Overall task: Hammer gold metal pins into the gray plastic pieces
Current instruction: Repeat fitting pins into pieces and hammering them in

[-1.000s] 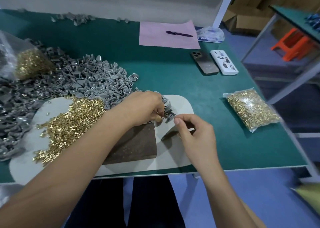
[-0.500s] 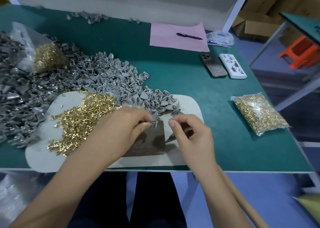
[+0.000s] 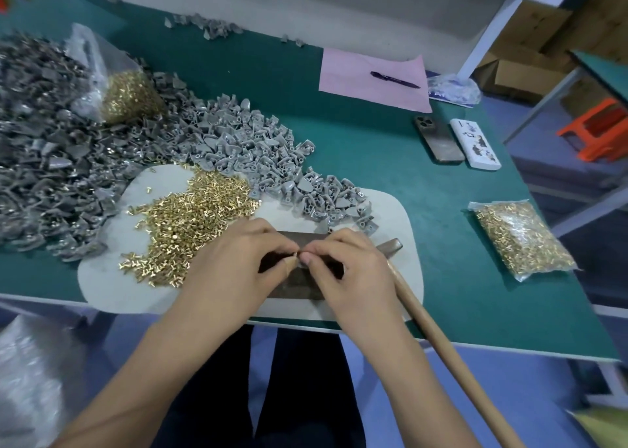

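Head view, lower centre of the frame: your left hand point(image 3: 244, 264) and right hand point(image 3: 343, 267) meet fingertip to fingertip over the dark block point(image 3: 299, 284). Both have their fingers curled inward, pinching something small between them. A glint of gold shows at the meeting point, which looks like a single pin point(image 3: 297, 253) being seated into a gray piece; the piece itself is almost wholly hidden by your fingers, so I cannot tell how far the pin is in.

Seat the pin straight in its hole before you let go. A tilted pin will likely bend or skid under the blow. Keep the piece flat on the block, not on the pale mat point(image 3: 102, 270), so the strike lands on something hard.

The hammer point(image 3: 424, 318) lies just right of your right hand, head on the mat, handle running to the lower right. Reach for it only once your left hand alone steadies the piece.

Loose gold pins point(image 3: 183, 223) lie left of centre on the mat, and the gray plastic pieces point(image 3: 238, 148) are heaped across the upper left, within easy reach.
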A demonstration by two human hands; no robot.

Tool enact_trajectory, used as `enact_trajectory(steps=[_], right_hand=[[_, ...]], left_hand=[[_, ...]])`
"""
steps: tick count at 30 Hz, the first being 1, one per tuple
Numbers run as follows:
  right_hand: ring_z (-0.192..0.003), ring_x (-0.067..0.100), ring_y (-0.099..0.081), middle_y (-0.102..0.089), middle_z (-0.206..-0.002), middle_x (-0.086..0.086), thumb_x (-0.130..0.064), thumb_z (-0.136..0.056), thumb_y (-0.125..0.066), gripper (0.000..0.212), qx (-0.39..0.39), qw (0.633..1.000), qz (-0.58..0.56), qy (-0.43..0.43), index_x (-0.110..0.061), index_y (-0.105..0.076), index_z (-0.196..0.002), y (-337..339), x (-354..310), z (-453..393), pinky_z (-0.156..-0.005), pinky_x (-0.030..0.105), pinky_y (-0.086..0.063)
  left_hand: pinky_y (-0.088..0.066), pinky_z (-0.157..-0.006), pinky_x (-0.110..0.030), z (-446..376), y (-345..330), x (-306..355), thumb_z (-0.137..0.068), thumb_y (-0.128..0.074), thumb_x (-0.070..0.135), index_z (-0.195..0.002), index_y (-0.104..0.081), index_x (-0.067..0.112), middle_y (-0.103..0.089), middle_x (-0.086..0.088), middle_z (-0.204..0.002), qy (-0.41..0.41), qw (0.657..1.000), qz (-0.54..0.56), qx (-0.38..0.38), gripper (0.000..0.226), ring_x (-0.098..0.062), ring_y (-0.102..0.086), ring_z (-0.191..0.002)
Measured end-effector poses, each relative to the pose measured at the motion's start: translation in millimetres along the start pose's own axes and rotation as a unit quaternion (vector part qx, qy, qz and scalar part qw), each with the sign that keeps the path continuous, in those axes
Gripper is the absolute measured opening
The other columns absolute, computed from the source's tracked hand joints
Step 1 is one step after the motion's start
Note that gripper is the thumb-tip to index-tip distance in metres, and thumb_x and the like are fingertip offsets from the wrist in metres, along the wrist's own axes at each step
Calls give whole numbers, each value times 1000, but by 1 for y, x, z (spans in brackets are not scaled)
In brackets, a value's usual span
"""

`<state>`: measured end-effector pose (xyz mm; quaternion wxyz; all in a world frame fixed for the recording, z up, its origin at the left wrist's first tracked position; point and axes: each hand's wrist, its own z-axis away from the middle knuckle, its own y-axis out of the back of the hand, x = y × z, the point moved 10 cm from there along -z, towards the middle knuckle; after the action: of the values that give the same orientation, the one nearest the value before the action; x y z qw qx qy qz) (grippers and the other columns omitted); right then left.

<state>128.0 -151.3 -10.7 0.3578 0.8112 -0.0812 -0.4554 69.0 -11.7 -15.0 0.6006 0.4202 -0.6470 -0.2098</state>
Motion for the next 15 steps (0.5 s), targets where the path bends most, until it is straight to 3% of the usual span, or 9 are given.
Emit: enact_trajectory(steps=[5, 10, 13, 15], right_hand=[[-84, 22, -57, -63, -82, -9, -26, -93, -69, 10, -30, 979, 186, 75, -24, -77, -86, 2, -32, -3, -74, 43, -48], [-90, 25, -57, -65, -83, -6, -27, -95, -64, 18, -94, 959, 247, 100, -22, -79, -86, -3, -47, -9, -81, 39, -47], [-88, 24, -60, -64, -76, -6, -22, -85, -76, 7, -118, 935, 308, 130, -23, -78, -78, -8, -60, -14, -78, 35, -48], [-95, 22, -59, -65, -82, -8, -22, -85, -75, 4, -158, 920, 332, 134, -24, -78, -83, -18, -63, -17, -81, 33, -45]], left_hand=[[-50, -66, -35, 2, 7, -2, -82, -75, 47, -93, -77, 41, -60, 20, -89, 14, 999, -14, 34, 12, -6, -49, -97], [-51, -68, -38, 1, 6, -3, -80, -77, 44, -93, -78, 39, -61, 20, -87, 18, 999, 7, 32, 13, -9, -50, -95], [-51, -67, -39, 0, 6, -3, -80, -76, 45, -91, -79, 37, -61, 19, -85, 11, 999, 14, 32, 14, -12, -51, -94], [-51, -66, -40, -1, 6, -3, -80, -77, 45, -90, -79, 36, -62, 19, -85, 6, 999, 13, 31, 14, -13, -51, -94]])
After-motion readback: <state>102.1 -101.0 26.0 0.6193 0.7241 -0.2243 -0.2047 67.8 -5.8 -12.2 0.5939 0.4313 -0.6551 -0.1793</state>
